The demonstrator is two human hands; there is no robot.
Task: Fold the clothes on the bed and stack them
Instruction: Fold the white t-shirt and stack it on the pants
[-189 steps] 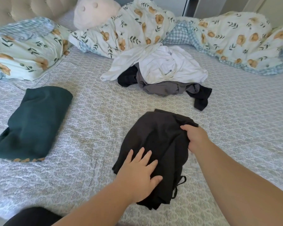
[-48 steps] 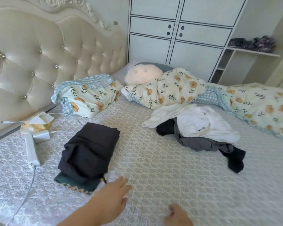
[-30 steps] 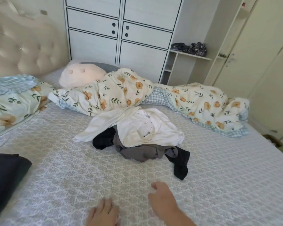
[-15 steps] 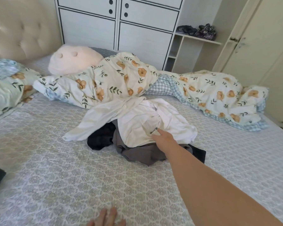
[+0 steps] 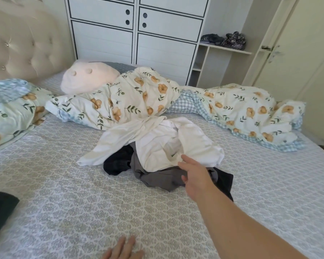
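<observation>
Fingers (image 5: 183, 177) of right hand (image 5: 195, 176) curled into grey garment (image 5: 163, 177) under white shirt (image 5: 157, 144).

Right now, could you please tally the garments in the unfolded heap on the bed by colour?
White: 1, the shirt on top, touched by the right hand
Grey: 1, the garment beneath
Black: 2, one piece on the left, one on the right, possibly joined underneath
Total: 4

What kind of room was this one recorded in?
Most likely a home bedroom: a made bed with a tufted headboard, a floral duvet bunched along it, and a white wardrobe behind. Loose clothes lie piled mid-bed.
</observation>
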